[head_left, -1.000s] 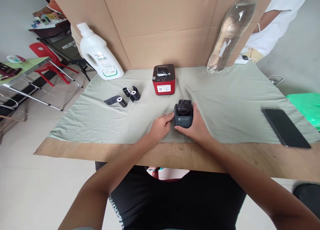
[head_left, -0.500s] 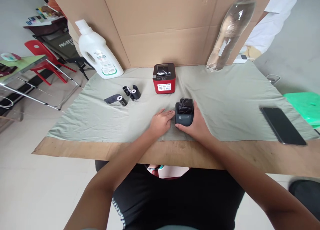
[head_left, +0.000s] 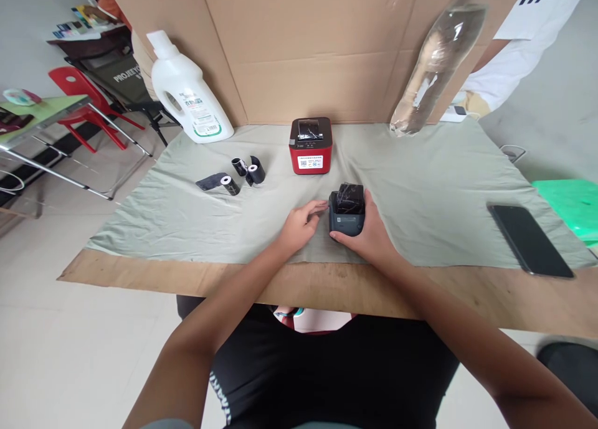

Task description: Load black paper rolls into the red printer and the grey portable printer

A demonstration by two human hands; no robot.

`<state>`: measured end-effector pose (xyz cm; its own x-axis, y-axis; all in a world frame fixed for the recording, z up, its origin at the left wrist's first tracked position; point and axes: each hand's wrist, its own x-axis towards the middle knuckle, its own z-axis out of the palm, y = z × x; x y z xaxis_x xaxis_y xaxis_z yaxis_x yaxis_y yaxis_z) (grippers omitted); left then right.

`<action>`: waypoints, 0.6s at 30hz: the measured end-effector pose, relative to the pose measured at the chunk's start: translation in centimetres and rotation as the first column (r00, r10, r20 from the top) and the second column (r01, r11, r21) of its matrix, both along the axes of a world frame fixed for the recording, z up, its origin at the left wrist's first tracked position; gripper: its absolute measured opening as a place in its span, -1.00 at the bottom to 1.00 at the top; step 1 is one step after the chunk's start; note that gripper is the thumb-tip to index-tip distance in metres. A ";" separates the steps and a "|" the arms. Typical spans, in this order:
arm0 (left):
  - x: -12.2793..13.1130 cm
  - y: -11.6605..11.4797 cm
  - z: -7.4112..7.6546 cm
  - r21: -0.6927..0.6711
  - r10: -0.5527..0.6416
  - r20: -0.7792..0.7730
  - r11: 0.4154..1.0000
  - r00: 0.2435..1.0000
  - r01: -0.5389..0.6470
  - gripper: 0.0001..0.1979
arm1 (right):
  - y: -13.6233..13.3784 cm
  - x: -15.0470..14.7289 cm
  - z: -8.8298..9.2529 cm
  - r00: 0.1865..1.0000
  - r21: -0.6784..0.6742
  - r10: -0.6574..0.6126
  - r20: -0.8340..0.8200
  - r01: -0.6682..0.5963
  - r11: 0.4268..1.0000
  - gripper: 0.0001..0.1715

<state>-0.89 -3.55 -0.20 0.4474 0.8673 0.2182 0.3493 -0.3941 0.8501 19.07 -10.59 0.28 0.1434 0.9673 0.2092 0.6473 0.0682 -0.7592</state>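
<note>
A small dark grey label printer stands on the cloth near the table's front, a strip of black marbled paper coming out of its top. My right hand grips it round the right side and front, thumb along the lower front edge. On its left side, the fingertips of my left hand reach to the casing, fingers stretched out and holding nothing. Behind it sits a red and black printer. Small black paper rolls lie to the left, one partly unrolled.
A white detergent bottle stands back left and a clear bottle of liquid back right, before a cardboard panel. A black phone lies at the right edge, with a green plastic bag beyond. People are partly visible behind the panel.
The fingers of my left hand have lifted and shifted slightly along the label printer's left side. My right hand keeps its grip. The whole view has shifted slightly.
</note>
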 end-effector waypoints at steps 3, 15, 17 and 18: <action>-0.1 -0.3 0.3 -0.021 0.004 0.024 1.000 1.000 -0.003 -0.53 | 0.0 0.1 0.0 1.000 0.010 -0.002 0.010 0.002 1.000 0.52; 0.2 -1.2 1.1 -0.059 0.053 -0.010 0.997 0.999 -0.053 -0.70 | 0.2 0.4 -0.2 0.999 0.018 0.011 0.048 -0.012 1.000 0.52; 0.2 -1.3 1.1 -0.067 0.044 -0.003 0.997 0.999 -0.044 -0.69 | 0.2 0.5 -0.1 0.999 0.012 0.010 0.047 -0.011 1.000 0.52; 0.2 -1.3 1.1 -0.069 0.038 -0.003 0.997 0.999 -0.039 -0.69 | 0.2 0.5 0.0 0.999 0.009 0.009 0.050 -0.010 1.000 0.53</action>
<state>-0.67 -4.87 0.86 0.4137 0.8968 0.1569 0.3645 -0.3211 0.8741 19.55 -10.38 0.25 0.1233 0.9665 0.2251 0.6836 0.0816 -0.7252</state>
